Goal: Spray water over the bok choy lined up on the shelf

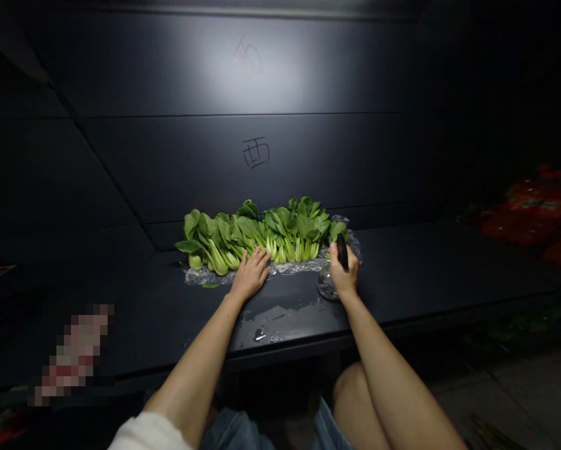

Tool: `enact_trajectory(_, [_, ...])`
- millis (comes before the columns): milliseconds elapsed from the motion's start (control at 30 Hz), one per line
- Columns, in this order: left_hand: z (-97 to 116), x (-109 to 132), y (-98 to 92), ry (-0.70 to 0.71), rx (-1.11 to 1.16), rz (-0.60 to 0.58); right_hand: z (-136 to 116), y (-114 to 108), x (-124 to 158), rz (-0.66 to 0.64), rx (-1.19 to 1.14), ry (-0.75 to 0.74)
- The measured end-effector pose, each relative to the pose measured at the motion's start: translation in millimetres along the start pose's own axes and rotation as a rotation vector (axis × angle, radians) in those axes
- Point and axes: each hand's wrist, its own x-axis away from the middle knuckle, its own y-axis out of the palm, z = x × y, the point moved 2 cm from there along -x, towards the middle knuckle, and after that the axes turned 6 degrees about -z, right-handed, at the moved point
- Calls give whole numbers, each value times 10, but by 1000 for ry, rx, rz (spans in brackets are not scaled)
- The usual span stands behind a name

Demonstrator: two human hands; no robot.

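Note:
A row of bok choy (261,237) lies on crumpled clear plastic wrap (209,275), its leaves toward the wall and its pale stems toward me. My left hand (251,273) rests flat with fingers spread, touching the stem ends and the wrap, and holds nothing. My right hand (343,270) grips an upright black object (343,251), perhaps a handle; its shape is too dark to name. Below that hand a clear glass dish (327,286) stands partly hidden, close to the heel of my hand.
The dark table (402,269) has wet patches with water drops (266,325) near its front edge. A dark wall panel behind carries a hand-drawn character (256,152). Red packaging (533,215) lies at the right. A pixelated patch (71,356) covers something at the left.

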Motion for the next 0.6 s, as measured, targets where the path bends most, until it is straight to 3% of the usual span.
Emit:
enact_trajectory(333, [9,12,-3,5,10,16,-44,42,45,4,16,-17])
enact_trajectory(600, [10,18,-10,-5,21,11,-142,144,108,-132,-9,-36])
